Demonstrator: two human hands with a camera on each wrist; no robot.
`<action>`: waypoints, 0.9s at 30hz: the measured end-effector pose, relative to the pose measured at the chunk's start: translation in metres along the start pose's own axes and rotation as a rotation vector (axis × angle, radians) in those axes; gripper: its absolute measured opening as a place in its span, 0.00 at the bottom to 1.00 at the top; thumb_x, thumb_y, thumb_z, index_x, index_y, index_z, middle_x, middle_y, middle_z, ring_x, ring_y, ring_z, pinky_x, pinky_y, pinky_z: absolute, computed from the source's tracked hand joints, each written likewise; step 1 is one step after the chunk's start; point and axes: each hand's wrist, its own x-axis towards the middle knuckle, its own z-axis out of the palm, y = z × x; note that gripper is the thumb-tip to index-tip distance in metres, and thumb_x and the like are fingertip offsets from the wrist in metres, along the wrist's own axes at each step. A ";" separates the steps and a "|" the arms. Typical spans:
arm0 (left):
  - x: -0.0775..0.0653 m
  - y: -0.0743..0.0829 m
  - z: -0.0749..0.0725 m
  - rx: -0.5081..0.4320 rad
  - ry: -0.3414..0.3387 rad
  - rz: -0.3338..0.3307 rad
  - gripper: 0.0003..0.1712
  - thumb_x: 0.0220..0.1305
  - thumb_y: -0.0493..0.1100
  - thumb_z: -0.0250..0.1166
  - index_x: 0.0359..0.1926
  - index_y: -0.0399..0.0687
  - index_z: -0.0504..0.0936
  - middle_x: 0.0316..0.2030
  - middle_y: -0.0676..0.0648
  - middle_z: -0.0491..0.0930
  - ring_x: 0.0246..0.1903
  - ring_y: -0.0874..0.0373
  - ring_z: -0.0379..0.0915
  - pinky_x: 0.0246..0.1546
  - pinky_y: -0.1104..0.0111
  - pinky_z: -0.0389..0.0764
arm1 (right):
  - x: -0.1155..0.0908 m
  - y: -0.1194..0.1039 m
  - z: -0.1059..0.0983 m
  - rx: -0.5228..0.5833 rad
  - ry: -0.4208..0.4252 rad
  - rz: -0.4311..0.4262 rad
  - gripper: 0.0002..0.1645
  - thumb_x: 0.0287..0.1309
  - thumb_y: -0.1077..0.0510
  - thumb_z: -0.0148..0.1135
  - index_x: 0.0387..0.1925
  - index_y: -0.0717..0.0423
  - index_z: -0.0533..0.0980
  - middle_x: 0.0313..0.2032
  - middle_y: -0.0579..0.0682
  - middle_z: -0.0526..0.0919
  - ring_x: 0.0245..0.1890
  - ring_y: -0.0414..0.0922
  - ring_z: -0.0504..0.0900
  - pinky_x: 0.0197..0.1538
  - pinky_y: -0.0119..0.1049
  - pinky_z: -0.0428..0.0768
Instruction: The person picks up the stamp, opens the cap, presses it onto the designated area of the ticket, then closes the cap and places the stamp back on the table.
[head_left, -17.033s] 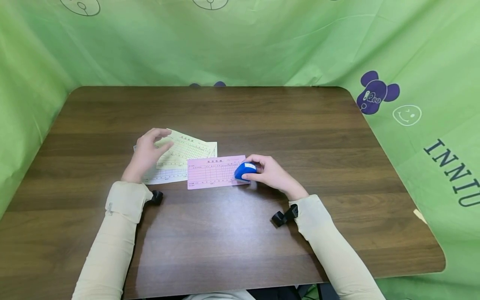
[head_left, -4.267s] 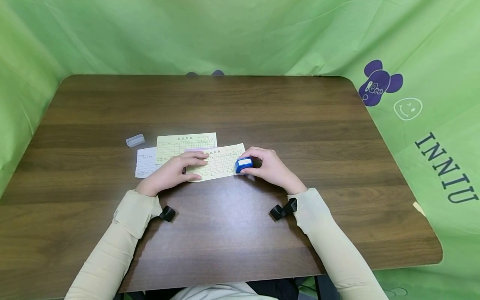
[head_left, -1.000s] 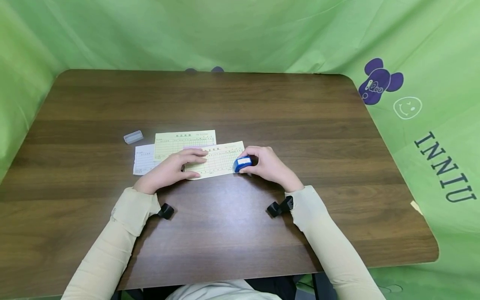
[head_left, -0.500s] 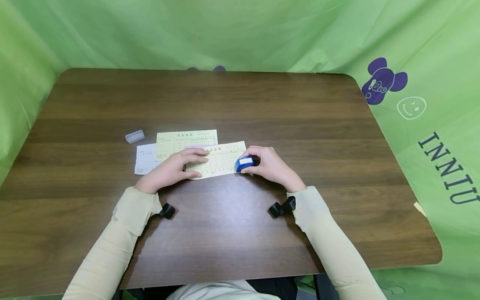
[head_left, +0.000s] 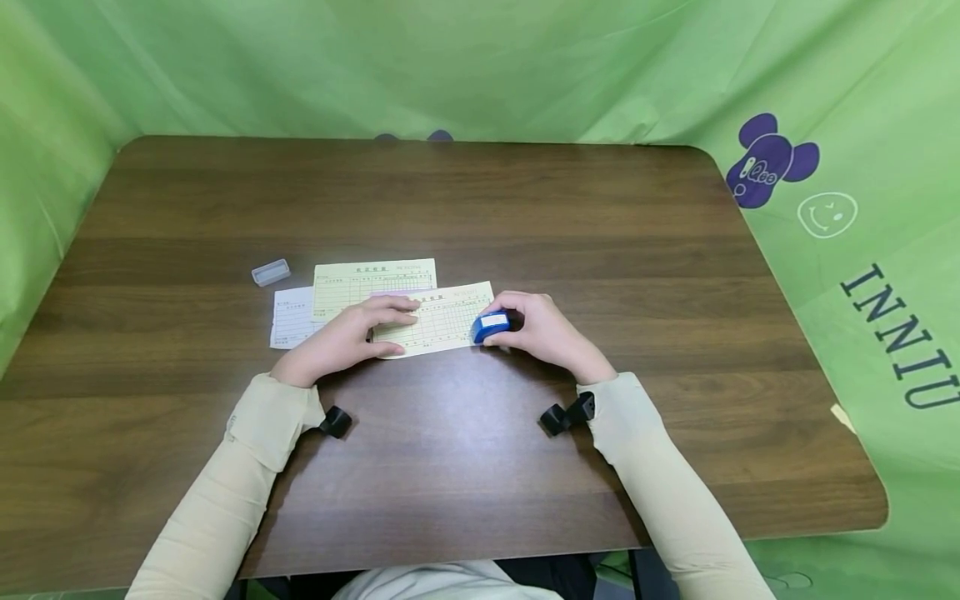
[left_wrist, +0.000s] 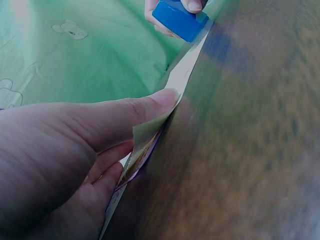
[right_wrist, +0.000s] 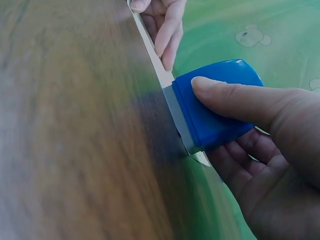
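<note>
Left hand (head_left: 341,340), fingers extended, presses left end of slip (head_left: 446,322). Slip's long axis runs left-right between hands. Stamp (head_left: 490,328) sits on slip's right end, pinched by right hand (head_left: 546,336); left well apart from it.

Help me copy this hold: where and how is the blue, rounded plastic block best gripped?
Probably pinch the blue block by its broad opposite faces, from the right, above its grey base: the flat face suits a thumb, and that base points down.
</note>
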 end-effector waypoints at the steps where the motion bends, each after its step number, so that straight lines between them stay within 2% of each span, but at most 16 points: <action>1: 0.000 0.000 0.000 0.004 0.003 0.005 0.26 0.56 0.39 0.71 0.57 0.37 0.79 0.64 0.40 0.71 0.68 0.44 0.61 0.68 0.52 0.64 | 0.000 0.000 0.000 0.003 0.000 0.002 0.15 0.49 0.58 0.75 0.40 0.52 0.81 0.39 0.48 0.85 0.40 0.43 0.78 0.47 0.35 0.76; 12: 0.000 0.001 0.000 0.010 0.011 0.018 0.25 0.56 0.39 0.71 0.56 0.37 0.79 0.64 0.40 0.72 0.68 0.43 0.61 0.67 0.52 0.64 | -0.002 -0.001 -0.004 0.044 0.000 0.002 0.15 0.49 0.59 0.74 0.41 0.53 0.81 0.41 0.50 0.85 0.41 0.45 0.77 0.50 0.38 0.75; 19: 0.000 0.002 -0.001 0.005 0.009 0.011 0.26 0.56 0.39 0.71 0.56 0.37 0.79 0.64 0.40 0.72 0.68 0.44 0.61 0.68 0.52 0.64 | -0.001 0.007 -0.005 0.262 0.006 0.055 0.18 0.48 0.63 0.74 0.43 0.61 0.80 0.41 0.56 0.84 0.39 0.41 0.80 0.46 0.24 0.77; 24: 0.000 0.001 -0.001 0.010 0.008 0.007 0.26 0.56 0.38 0.71 0.56 0.37 0.79 0.64 0.40 0.72 0.68 0.43 0.61 0.68 0.52 0.64 | -0.001 0.010 -0.006 0.391 0.034 0.073 0.20 0.51 0.67 0.71 0.47 0.67 0.77 0.44 0.61 0.82 0.37 0.37 0.80 0.44 0.22 0.79; 27: 0.000 0.001 -0.001 0.001 0.004 0.002 0.26 0.56 0.38 0.71 0.57 0.37 0.79 0.64 0.40 0.72 0.69 0.43 0.60 0.68 0.52 0.64 | 0.000 0.012 -0.007 0.427 0.057 0.071 0.21 0.52 0.68 0.69 0.48 0.69 0.76 0.44 0.59 0.81 0.37 0.36 0.79 0.45 0.22 0.78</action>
